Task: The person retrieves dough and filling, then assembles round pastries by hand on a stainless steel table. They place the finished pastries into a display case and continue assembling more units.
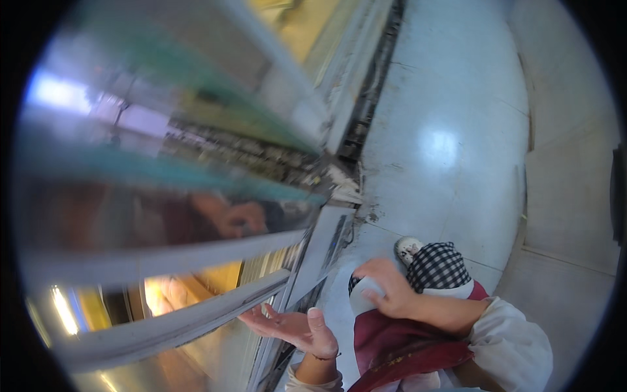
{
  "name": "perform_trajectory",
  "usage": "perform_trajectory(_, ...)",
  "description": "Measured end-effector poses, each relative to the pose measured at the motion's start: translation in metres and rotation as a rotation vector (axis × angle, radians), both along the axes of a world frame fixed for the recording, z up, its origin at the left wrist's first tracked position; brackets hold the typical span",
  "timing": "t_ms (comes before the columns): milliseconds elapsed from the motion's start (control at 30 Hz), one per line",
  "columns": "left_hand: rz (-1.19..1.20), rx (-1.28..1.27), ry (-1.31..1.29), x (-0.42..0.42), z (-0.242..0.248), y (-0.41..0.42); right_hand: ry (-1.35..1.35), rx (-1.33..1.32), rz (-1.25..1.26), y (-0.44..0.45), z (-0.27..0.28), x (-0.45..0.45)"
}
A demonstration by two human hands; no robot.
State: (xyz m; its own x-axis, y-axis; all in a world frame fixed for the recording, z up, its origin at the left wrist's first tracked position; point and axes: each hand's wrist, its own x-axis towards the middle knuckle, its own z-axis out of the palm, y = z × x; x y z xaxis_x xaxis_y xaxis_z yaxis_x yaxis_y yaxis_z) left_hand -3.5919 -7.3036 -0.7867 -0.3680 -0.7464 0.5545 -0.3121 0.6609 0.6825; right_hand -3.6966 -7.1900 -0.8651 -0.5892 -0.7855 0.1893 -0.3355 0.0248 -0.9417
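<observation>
My left hand (289,329) is palm up with its fingers spread, and its fingertips lie at the lower edge of a pale metal frame rail (196,321); whether they touch it I cannot tell. A thin bracelet circles that wrist. My right hand (387,289) is held before my body with its fingers loosely curled and nothing visible in it. Below it are a dark red apron (392,338) and black-and-white checked trousers (438,267). Glass panes (161,210) set in pale frames fill the left side, blurred, with a reflected hand in one.
A pale tiled floor (441,191) runs up the middle, with a patterned shoe (407,250) on it. Along its left side is a dark, dirty gap (365,112) beside the frame. Pale tiled wall panels (568,196) stand at the right.
</observation>
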Motion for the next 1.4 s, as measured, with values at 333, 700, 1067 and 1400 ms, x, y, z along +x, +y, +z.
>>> perform_trajectory(333,0.280,0.442,-0.023,-0.010,-0.046,-0.053,-0.297,0.401,-0.333,-0.002,-0.069,-0.008)
perform_trajectory(700,0.388,1.458,-0.479,-0.013,-0.032,-0.090,-0.455,0.569,-0.887,0.092,-0.071,-0.059)
perform_trajectory(1067,-0.275,1.905,-0.436,-0.266,0.060,-0.046,0.072,1.028,-0.593,0.156,0.095,-0.358)
perform_trajectory(1400,-0.892,1.304,-0.491,-0.706,0.141,-0.028,-0.346,1.276,-1.278,0.287,0.139,-0.478)
